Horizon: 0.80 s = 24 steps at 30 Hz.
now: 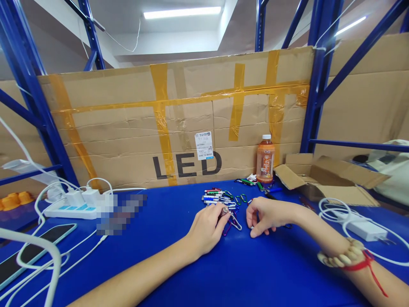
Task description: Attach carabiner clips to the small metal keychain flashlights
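Our left hand [207, 228] grip clamped on small dark keychain torch with silver carabiner [225, 211]; our right hand [266, 215] curled on blue table [255, 264], grip unclear

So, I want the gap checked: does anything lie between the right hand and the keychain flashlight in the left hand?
Nothing visible does. The left hand grips the keychain flashlight, its carabiners pointing toward the right hand. Only bare blue table shows in the gap.
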Available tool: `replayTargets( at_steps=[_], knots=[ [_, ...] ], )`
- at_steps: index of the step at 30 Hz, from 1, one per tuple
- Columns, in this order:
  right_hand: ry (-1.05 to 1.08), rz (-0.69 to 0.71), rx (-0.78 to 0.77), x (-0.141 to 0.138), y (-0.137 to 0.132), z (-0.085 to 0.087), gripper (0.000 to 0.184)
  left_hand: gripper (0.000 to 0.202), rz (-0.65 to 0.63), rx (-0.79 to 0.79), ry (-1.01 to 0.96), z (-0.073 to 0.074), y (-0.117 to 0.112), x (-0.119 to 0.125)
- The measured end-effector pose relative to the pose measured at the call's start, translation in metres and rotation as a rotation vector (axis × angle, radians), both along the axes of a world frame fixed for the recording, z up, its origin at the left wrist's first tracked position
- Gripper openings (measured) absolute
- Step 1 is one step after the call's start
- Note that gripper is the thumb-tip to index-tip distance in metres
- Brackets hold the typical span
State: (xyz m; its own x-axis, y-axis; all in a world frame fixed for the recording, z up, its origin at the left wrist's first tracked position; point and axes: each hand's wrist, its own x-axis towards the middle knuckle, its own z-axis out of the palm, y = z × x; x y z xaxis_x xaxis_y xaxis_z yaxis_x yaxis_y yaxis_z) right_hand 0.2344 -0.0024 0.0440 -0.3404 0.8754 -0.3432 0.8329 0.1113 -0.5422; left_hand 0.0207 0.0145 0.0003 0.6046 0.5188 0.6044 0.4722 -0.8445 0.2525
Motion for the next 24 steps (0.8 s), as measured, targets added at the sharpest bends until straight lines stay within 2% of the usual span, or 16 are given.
replayTargets(
  at_steps=[10, 16, 22, 24],
  knots=[
    [0.045, 0.018, 0.077, 0.001, 0.005, -0.009, 0.031, 0.021, 0.009, 0.013, 0.021, 0.0, 0.0, 0.001],
    [0.036, 0.015, 0.147, -0.004, 0.001, -0.004, 0.028, 0.023, 0.009, 0.006, 0.025, 0.0, 0.0, 0.0],
    [-0.074, 0.087, 0.404, -0.01, 0.001, 0.0, 0.016, 0.022, -0.001, 0.005, 0.016, 0.001, -0.001, 0.0],
    [-0.098, 0.086, 0.431, -0.007, 0.005, -0.002, 0.014, 0.022, -0.002, 0.01, 0.017, 0.001, -0.001, 0.0]
  ],
)
